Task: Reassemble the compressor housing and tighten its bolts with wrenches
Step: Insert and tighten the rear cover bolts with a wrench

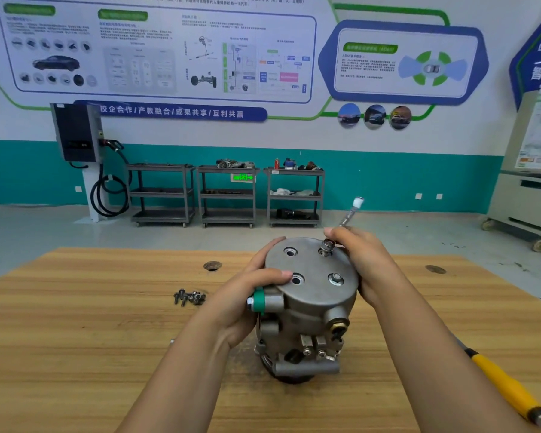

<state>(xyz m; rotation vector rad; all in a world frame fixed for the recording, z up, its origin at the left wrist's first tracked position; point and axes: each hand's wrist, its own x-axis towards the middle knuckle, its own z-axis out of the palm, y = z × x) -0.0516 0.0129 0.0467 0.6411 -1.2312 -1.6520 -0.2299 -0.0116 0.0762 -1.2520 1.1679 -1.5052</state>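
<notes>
While right hand (pixel 361 260) pinches the wrench (pixel 347 218) low by its socket, seated on a bolt (pixel 326 249) at the cover's (pixel 313 264) far edge, left hand (pixel 250 295) wraps the compressor (pixel 310 317) side, thumb on top. Compressor stands upright mid-table (pixel 75 339). Second bolt (pixel 335 279) seated, two holes (pixel 290 252) open. Spare bolts (pixel 189 297) lie left, yellow-handled tool (pixel 506 385) right.

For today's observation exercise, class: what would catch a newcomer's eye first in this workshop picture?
The grey metal compressor standing mid-table, gripped by the left hand while the right hand holds a slim metal wrench to its top. Next, the pile of dark loose bolts to its left and the yellow-handled tool at lower right.
</notes>
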